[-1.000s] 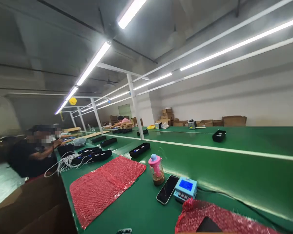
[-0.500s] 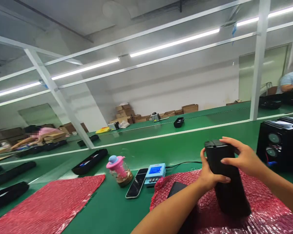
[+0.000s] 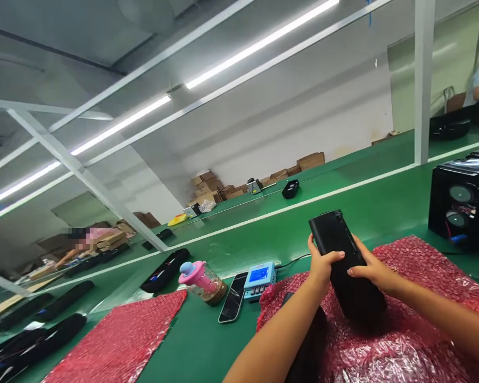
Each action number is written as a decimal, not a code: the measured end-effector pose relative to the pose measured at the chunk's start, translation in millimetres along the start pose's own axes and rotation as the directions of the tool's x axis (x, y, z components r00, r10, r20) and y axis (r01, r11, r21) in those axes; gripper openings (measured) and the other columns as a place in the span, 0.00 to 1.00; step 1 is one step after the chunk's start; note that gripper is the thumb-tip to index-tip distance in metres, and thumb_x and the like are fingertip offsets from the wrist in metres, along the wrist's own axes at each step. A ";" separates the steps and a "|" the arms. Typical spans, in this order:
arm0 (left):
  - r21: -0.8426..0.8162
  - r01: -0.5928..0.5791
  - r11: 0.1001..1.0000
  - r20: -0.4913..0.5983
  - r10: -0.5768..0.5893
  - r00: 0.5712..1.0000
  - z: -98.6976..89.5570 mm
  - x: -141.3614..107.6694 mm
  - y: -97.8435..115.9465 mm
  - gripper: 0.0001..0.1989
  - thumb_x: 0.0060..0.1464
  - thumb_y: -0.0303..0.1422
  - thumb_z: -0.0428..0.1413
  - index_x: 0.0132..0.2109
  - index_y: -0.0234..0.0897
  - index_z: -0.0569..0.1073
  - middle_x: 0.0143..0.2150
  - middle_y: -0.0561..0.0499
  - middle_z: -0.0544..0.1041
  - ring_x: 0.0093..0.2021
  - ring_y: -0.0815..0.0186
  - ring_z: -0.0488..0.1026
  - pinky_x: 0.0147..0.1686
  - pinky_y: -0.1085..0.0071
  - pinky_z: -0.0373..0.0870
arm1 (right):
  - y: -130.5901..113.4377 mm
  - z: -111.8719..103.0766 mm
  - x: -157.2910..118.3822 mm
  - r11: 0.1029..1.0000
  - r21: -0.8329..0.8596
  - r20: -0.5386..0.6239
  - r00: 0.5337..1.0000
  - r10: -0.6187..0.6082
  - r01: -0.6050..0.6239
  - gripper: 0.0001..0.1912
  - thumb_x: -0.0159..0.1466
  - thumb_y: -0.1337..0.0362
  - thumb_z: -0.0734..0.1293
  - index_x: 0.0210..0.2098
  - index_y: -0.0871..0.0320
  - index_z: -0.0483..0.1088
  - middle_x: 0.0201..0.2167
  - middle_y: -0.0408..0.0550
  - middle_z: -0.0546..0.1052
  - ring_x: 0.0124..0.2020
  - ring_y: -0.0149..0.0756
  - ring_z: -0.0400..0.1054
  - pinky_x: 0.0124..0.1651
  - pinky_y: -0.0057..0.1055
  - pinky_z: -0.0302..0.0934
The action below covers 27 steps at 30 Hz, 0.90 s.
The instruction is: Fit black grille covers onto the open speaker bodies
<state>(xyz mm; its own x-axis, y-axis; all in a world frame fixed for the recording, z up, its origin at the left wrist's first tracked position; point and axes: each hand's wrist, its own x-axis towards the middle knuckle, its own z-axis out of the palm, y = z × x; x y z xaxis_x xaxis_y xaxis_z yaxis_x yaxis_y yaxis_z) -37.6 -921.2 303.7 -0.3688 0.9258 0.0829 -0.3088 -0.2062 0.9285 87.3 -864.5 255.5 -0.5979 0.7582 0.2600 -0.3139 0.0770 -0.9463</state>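
Observation:
A long black casing, like a speaker housing, stands tilted between my two hands over pink bubble wrap. My left hand grips its left side, thumb across the near face. On the right side my right hand holds it too, with the thumb on the same face. The fingers behind the casing are partly hidden. Beneath my left forearm lies another dark casing, mostly covered by the arm.
Left of the wrap are a blue device with a screen, a phone and a pink-lidded bottle. More bubble wrap and several black casings lie leftward. Open speaker boxes stand right. Two people work farther off.
The casing has turned and tipped, its top leaning away to the left. My right hand has slid from near its top down to its right side. The whole view has tilted.

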 end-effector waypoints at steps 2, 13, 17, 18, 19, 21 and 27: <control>0.018 0.022 1.000 0.017 -0.022 1.000 -0.7 1.2 0.7 0.50 0.31 0.24 0.64 0.61 0.43 0.48 0.45 0.47 0.75 0.41 0.59 0.75 0.44 0.63 0.71 | -5.5 0.7 0.7 0.999 0.029 -0.028 0.999 0.025 -0.024 0.56 0.42 0.59 0.72 0.65 0.55 0.41 0.58 0.55 0.63 0.53 0.49 0.65 0.55 0.45 0.62; -0.022 0.011 1.000 0.074 -0.009 0.997 1.6 -7.1 1.6 0.55 0.32 0.26 0.66 0.64 0.44 0.45 0.46 0.46 0.75 0.42 0.58 0.75 0.45 0.60 0.71 | -10.2 20.9 -10.6 0.997 0.069 -0.198 0.980 -0.003 0.017 0.51 0.44 0.58 0.73 0.61 0.53 0.44 0.60 0.54 0.61 0.57 0.49 0.61 0.59 0.45 0.59; 0.010 -0.034 0.999 0.125 0.032 0.992 -1.9 -6.5 -1.8 0.53 0.32 0.26 0.66 0.64 0.42 0.49 0.49 0.44 0.74 0.45 0.56 0.73 0.48 0.59 0.70 | -5.9 25.0 -16.3 0.996 0.015 -0.224 0.971 -0.086 0.091 0.50 0.47 0.56 0.72 0.62 0.55 0.42 0.61 0.56 0.59 0.60 0.49 0.57 0.64 0.48 0.52; 0.013 -0.041 0.999 0.134 0.039 0.990 -2.7 -5.9 -2.8 0.54 0.32 0.26 0.66 0.65 0.42 0.48 0.49 0.44 0.73 0.46 0.55 0.73 0.48 0.58 0.69 | -4.8 25.0 -16.8 0.994 -0.007 -0.231 0.967 -0.104 0.106 0.50 0.47 0.56 0.71 0.62 0.55 0.43 0.62 0.56 0.58 0.61 0.49 0.57 0.64 0.48 0.52; 0.012 -0.047 0.999 0.142 0.045 0.989 -3.4 -5.2 -3.8 0.54 0.32 0.26 0.67 0.65 0.42 0.48 0.50 0.44 0.73 0.46 0.55 0.73 0.49 0.58 0.69 | -3.8 24.7 -17.1 0.993 -0.025 -0.237 0.964 -0.117 0.114 0.50 0.47 0.55 0.71 0.62 0.55 0.43 0.62 0.57 0.58 0.61 0.49 0.56 0.64 0.48 0.52; 0.006 -0.054 0.999 0.158 0.052 0.986 -4.1 -3.9 -5.1 0.55 0.32 0.26 0.67 0.66 0.43 0.46 0.51 0.44 0.73 0.47 0.55 0.73 0.50 0.57 0.68 | -2.5 23.9 -16.9 0.992 -0.044 -0.247 0.961 -0.127 0.120 0.50 0.47 0.55 0.71 0.62 0.57 0.42 0.62 0.59 0.57 0.61 0.50 0.57 0.63 0.48 0.55; -0.001 -0.071 0.998 0.155 0.070 0.985 -1.5 -4.4 -3.5 0.51 0.32 0.27 0.67 0.63 0.41 0.51 0.50 0.44 0.73 0.46 0.55 0.73 0.50 0.57 0.68 | -0.8 24.0 -15.5 0.992 -0.047 -0.244 0.962 -0.126 0.118 0.50 0.47 0.55 0.70 0.63 0.57 0.42 0.62 0.59 0.57 0.61 0.51 0.55 0.62 0.48 0.55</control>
<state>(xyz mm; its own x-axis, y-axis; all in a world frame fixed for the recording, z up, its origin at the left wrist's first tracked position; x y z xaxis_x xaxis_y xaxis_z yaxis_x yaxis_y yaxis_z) -36.2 -925.0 299.6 -0.2490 0.9470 0.2028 -0.2830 -0.2714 0.9199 79.1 -891.9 256.9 -0.3560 0.8772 0.3223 -0.3471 0.1961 -0.9171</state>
